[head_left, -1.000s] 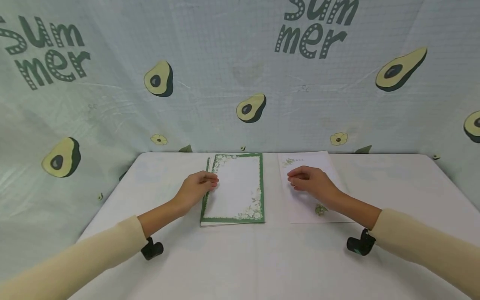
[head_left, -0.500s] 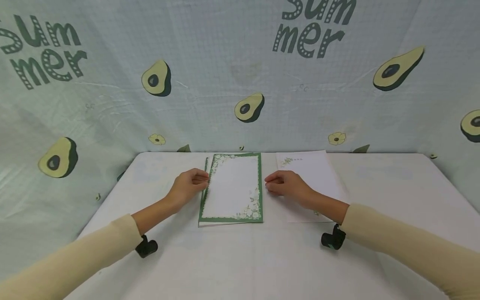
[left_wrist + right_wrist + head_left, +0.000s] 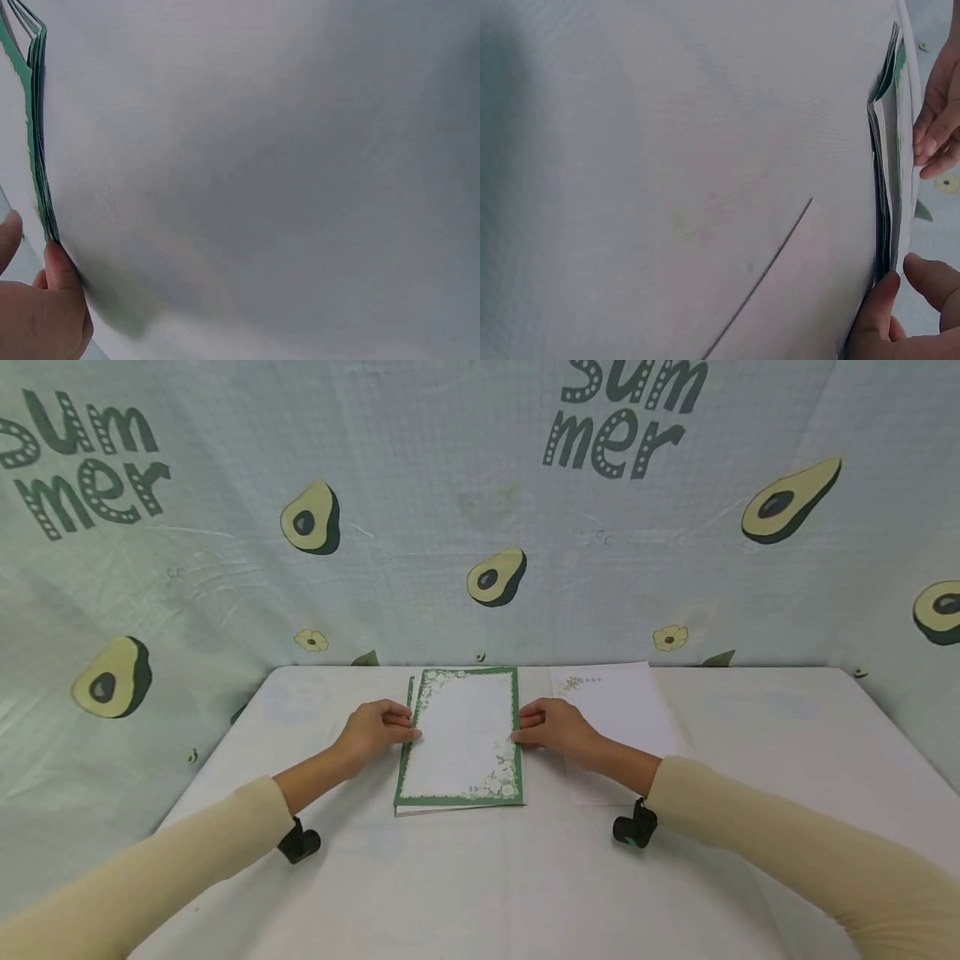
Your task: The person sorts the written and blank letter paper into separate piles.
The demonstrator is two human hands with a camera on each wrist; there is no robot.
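Observation:
A stack of paper sheets with green floral borders (image 3: 465, 735) lies on the white table, its lower sheets sticking out a little at the left and bottom. My left hand (image 3: 373, 731) is at the stack's left edge. In the left wrist view a fingertip (image 3: 61, 264) touches that edge, while the thumb is held apart. Opposite it, my right hand (image 3: 558, 728) meets the right edge. The right wrist view shows a finger (image 3: 881, 300) against the layered sheets (image 3: 885, 180), with the thumb spread away from it.
A pale sheet with a small green plant print (image 3: 618, 697) lies to the right, partly under my right hand and forearm. Behind the white table (image 3: 465, 885) hangs an avocado-print cloth (image 3: 405, 485). Each wrist carries a small black camera (image 3: 298, 843).
My right hand has moved left from over the pale sheet to the stack's right edge. My left hand stays at the left edge, and the stack has hardly moved.

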